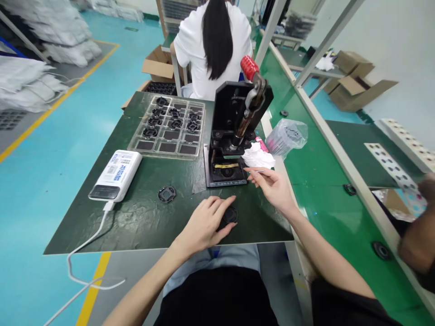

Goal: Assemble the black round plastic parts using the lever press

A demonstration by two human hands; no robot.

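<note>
My left hand (205, 222) rests on the dark green mat, fingers curled round a round black part (230, 214) that it pinches between thumb and forefinger. My right hand (273, 184) is closed in a pinch on thin metal tweezers (256, 170), held just right of the base of a black hand press (234, 131) with a red-knobbed lever (249, 68). A yellow strip lies in the press's nest (226, 168). Another round black part (166, 194) lies loose on the mat left of my left hand.
A clear tray (168, 128) with several black parts stands at the back of the mat, a white power bank (116, 175) with a cable to its left. White tissue (258, 157) and a plastic bag (287, 136) lie right of the press. A person sits ahead; another's arm (416, 240) is at right.
</note>
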